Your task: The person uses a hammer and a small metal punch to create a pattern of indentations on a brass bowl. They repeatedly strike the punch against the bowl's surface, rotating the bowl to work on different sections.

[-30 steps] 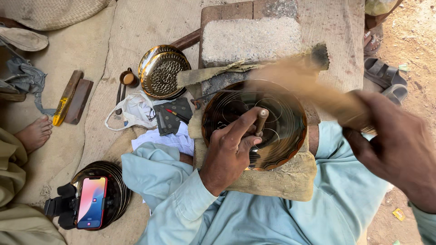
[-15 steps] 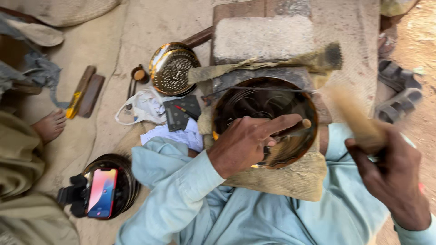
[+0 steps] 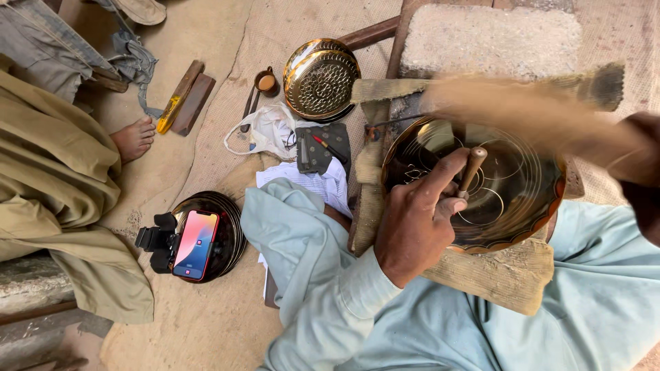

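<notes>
Left hand (image 3: 419,220) pinching a slim wooden-handled chisel (image 3: 472,167) upright on the round engraved brass tray (image 3: 509,206) resting on lap cloth, right hand (image 3: 639,172) at right edge gripping a blurred wooden mallet (image 3: 522,113), second patterned brass tray (image 3: 322,77) far left

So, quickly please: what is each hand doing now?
Left hand: closed on a wooden-handled punch, tip on the brass plate.
Right hand: grips a blurred mallet.

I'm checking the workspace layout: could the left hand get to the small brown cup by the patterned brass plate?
Probably not now: the left hand grips a wooden-handled tool on the brass dish; the small brown cup sits far off.
</notes>
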